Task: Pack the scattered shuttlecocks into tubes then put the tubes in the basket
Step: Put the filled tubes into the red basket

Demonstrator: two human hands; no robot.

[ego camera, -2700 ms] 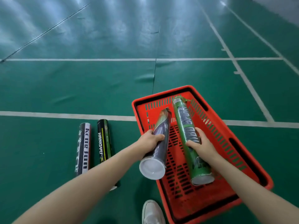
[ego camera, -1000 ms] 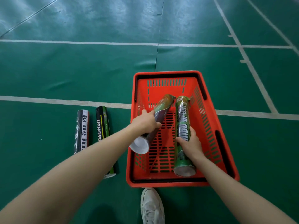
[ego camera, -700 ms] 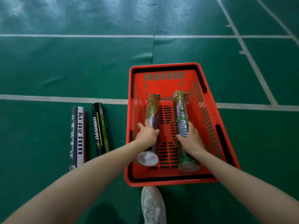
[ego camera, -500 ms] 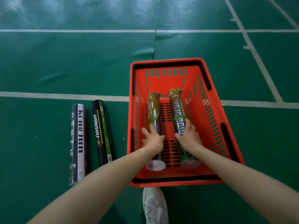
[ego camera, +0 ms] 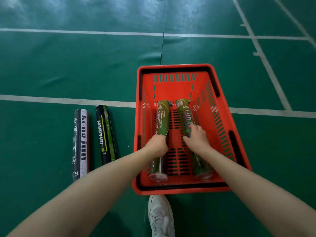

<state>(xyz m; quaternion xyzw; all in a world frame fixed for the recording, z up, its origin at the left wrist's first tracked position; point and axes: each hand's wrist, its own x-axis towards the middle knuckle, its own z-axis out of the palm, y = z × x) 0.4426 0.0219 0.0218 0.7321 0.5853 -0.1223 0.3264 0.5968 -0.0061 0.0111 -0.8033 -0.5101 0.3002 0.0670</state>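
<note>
"Kong jun" on black-and-white tube (ego camera: pixel 81 142), farthest out to the left of left hand (ego camera: pixel 158 145); the small white characters beside it are unreadable. "HANGYU" on black tube (ego camera: pixel 105 132), just left of that hand. "TRAINING & PRACTICE" on left green tube (ego camera: pixel 162 117), beyond the gripping left hand. "007" on right green tube (ego camera: pixel 185 115), far end, beyond right hand (ego camera: pixel 197 139) holding it; its big lettering is partly covered.

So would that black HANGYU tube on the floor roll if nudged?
Likely: the HANGYU tube lies on its side, a round cylinder on smooth court floor, so a sideways nudge should roll it. It looks stiff, keeping a straight shape.
</note>
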